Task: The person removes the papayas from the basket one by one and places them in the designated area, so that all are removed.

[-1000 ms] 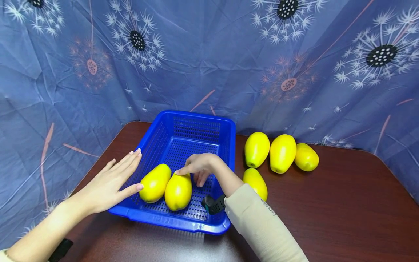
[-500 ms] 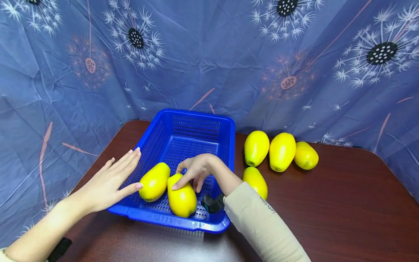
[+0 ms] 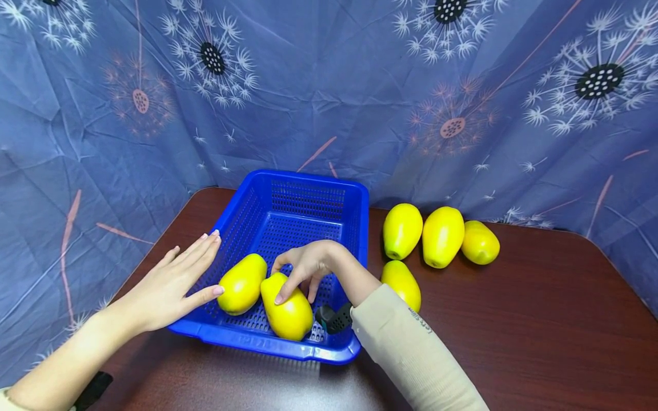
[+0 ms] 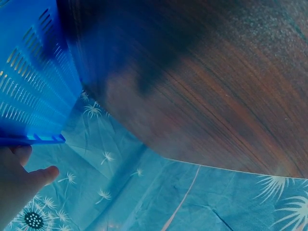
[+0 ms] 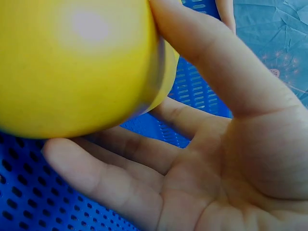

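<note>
In the head view, a blue plastic basket (image 3: 252, 346) with slotted walls stands on the table. Two yellow papayas lie at its near end. My right hand (image 3: 316, 262) reaches in and grips the right-hand papaya (image 3: 292, 319), thumb on its upper side and fingers curled along its far side. The right wrist view shows that papaya (image 5: 72, 72) large between thumb and fingers. The other papaya (image 3: 243, 285) lies just left of it. My left hand (image 3: 172, 288) rests on the basket's left rim with straight fingers, its thumb tip beside the left papaya.
Right of the basket, several more papayas lie on the brown table (image 3: 540, 308): a row of three, one of them this papaya (image 3: 443, 237), and a nearer papaya (image 3: 402, 285) partly behind the right sleeve. A blue dandelion-print curtain (image 3: 329, 85) hangs behind.
The right hand's thumb and fingers have closed about the right papaya. That papaya has turned, its near end swinging right, away from the left one. The left hand has stayed in place.
</note>
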`<state>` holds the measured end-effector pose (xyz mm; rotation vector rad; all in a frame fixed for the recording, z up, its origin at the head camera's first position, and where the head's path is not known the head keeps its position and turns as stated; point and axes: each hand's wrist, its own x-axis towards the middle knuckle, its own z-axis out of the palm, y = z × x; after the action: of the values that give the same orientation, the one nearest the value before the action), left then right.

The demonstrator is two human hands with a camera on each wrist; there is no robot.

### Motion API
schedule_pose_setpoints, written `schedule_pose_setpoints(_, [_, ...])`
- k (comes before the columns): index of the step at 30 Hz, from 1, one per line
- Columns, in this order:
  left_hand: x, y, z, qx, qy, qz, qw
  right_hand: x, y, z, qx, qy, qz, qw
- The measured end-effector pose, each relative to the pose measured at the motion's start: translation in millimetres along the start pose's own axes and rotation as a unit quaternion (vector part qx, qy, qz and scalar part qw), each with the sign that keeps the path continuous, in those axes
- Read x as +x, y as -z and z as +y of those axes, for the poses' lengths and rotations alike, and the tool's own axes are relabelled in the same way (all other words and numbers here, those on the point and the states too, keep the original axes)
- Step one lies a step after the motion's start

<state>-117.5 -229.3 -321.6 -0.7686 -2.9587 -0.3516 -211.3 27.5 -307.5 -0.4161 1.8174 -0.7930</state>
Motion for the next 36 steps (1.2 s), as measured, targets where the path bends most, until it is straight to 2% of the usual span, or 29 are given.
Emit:
schedule_pose_setpoints(21, [-1.9,-3.0,0.6,0.0,0.0,0.016,0.9999,-5,5,-4,0.061,0.069,0.038,0.995])
schedule_pose_setpoints(36, [-0.8,-1.4,0.9,0.002,-0.002,0.008,1.0,-17,12,-16,0.147,0.125,0.053,0.98])
